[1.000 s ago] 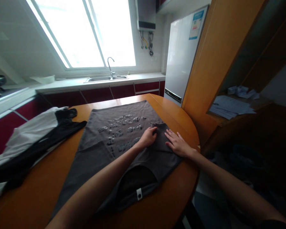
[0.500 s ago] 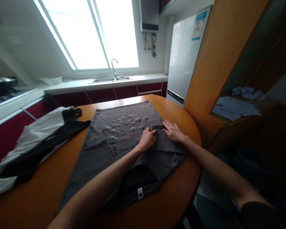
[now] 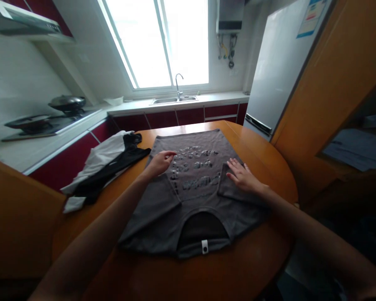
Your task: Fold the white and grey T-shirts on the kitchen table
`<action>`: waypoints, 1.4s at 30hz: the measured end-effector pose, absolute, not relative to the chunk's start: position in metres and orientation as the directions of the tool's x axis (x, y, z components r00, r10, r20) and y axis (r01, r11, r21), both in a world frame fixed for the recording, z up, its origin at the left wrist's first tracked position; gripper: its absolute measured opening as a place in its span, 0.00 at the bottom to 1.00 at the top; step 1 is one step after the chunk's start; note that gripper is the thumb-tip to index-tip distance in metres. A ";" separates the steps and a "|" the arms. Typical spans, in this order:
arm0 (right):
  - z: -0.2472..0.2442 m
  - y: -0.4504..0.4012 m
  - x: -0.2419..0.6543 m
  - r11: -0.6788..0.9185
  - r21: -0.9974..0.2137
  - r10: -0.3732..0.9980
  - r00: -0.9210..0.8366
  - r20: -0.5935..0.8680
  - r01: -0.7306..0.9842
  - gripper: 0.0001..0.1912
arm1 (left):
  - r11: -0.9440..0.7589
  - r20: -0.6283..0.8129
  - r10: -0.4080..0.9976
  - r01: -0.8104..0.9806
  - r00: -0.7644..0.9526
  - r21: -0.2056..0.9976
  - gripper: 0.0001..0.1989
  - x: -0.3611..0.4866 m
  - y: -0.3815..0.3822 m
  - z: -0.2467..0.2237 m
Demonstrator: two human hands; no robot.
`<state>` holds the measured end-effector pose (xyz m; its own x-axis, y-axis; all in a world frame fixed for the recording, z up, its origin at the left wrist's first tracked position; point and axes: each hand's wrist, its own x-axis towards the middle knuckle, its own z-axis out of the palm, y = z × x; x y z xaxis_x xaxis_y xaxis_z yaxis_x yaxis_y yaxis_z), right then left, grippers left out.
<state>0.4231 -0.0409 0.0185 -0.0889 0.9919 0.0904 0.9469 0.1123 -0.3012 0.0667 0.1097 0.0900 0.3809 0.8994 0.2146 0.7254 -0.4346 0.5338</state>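
Note:
A grey T-shirt (image 3: 203, 142) lies spread on the round wooden table, its neck opening toward me and a white label inside the collar. Raised shiny lettering covers the middle of the chest. Both sleeves are folded inward over the front. My right hand (image 3: 242, 175) rests flat on the folded right sleeve, fingers stretched out. Over the shirt's left edge, above the left sleeve fold, is my left hand (image 3: 159, 164), with its fingers loosely bent and nothing visible in them. Whether it touches the cloth I cannot tell.
Black and white garments (image 3: 108, 161) lie at the table's (image 3: 260, 146) left edge. Beyond stand a counter with a sink (image 3: 167, 100), a stove with pans (image 3: 67, 103) at the left, and a fridge (image 3: 269, 75) at the right. A wooden cabinet (image 3: 329, 88) borders the right side.
My left hand has left the right sleeve's folded edge and moved left across the shirt. My right hand stays on the right sleeve. The view has turned left, showing more of the stove.

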 end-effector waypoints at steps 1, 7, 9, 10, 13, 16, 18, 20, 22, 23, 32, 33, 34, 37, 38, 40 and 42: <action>0.015 -0.044 0.414 0.145 -0.296 0.988 -0.124 0.091 0.944 0.35 | -0.436 0.220 0.899 0.731 0.378 0.525 0.18 0.055 0.104 0.086; -0.005 -0.059 0.381 0.145 -0.246 0.989 -0.140 0.038 0.958 0.40 | -0.498 0.201 0.867 0.777 0.456 0.385 0.21 0.031 0.050 0.041; -0.003 -0.058 0.382 0.129 -0.250 0.992 -0.123 0.040 0.959 0.41 | -0.515 0.196 0.857 0.800 0.476 0.308 0.24 0.034 0.031 0.027; 0.000 -0.056 0.383 0.119 -0.256 0.993 -0.109 0.051 0.959 0.40 | -0.510 0.190 0.859 0.816 0.474 0.270 0.25 0.035 0.023 0.021; 0.010 -0.044 0.391 0.034 -0.286 0.996 -0.010 0.085 0.958 0.38 | -0.475 0.159 0.878 0.859 0.451 0.189 0.28 0.038 0.007 0.008; 0.011 -0.030 0.397 -0.135 -0.320 0.981 0.172 0.088 0.938 0.38 | -0.452 0.128 0.890 0.880 0.437 0.145 0.30 0.038 0.004 0.001; 0.005 -0.025 0.398 -0.220 -0.294 0.967 0.248 0.060 0.930 0.38 | -0.455 0.118 0.889 0.882 0.443 0.121 0.31 0.037 0.004 -0.001; -0.003 -0.023 0.396 -0.252 -0.230 0.965 0.262 0.010 0.940 0.39 | -0.462 0.114 0.885 0.881 0.451 0.106 0.31 0.037 0.004 -0.003; -0.007 -0.023 0.395 -0.260 -0.191 0.965 0.261 -0.025 0.946 0.39 | -0.457 0.104 0.889 0.883 0.447 0.106 0.32 0.039 0.003 -0.003; -0.006 -0.024 0.394 -0.267 -0.193 0.963 0.267 -0.024 0.944 0.40 | -0.452 0.097 0.891 0.885 0.443 0.110 0.32 0.040 0.003 -0.003; 0.004 -0.026 0.405 -0.346 -0.238 0.935 0.353 -0.010 0.908 0.42 | -0.354 0.015 0.934 0.922 0.356 0.154 0.32 -0.005 0.027 0.028; 0.002 -0.027 0.407 -0.348 -0.231 0.937 0.346 -0.050 0.909 0.43 | -0.312 0.000 0.949 0.938 0.316 0.149 0.32 -0.015 0.033 0.030; 0.001 -0.028 0.408 -0.347 -0.231 0.938 0.340 -0.073 0.909 0.44 | -0.268 -0.018 0.962 0.953 0.273 0.140 0.33 -0.025 0.039 0.031; 0.005 -0.031 0.416 -0.365 -0.276 0.922 0.386 0.021 0.889 0.43 | -0.167 -0.059 0.983 0.979 0.174 0.113 0.33 -0.048 0.058 0.028; 0.008 -0.032 0.419 -0.383 -0.294 0.901 0.424 0.092 0.876 0.42 | -0.149 -0.055 0.986 0.983 0.156 0.109 0.33 -0.053 0.063 0.025; 0.014 -0.033 0.420 -0.412 -0.307 0.851 0.483 0.207 0.858 0.42 | -0.133 -0.033 0.990 0.985 0.137 0.109 0.31 -0.059 0.070 0.020; 0.013 -0.033 0.415 -0.404 -0.287 0.862 0.466 0.198 0.869 0.41 | -0.135 -0.023 0.990 0.985 0.138 0.111 0.30 -0.060 0.072 0.016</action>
<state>0.4153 -0.0328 0.0135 0.4661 0.8623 0.1980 0.8688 -0.4038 -0.2867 -0.0599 0.0721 0.0156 0.1384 0.9901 -0.0230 0.9846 -0.1350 0.1106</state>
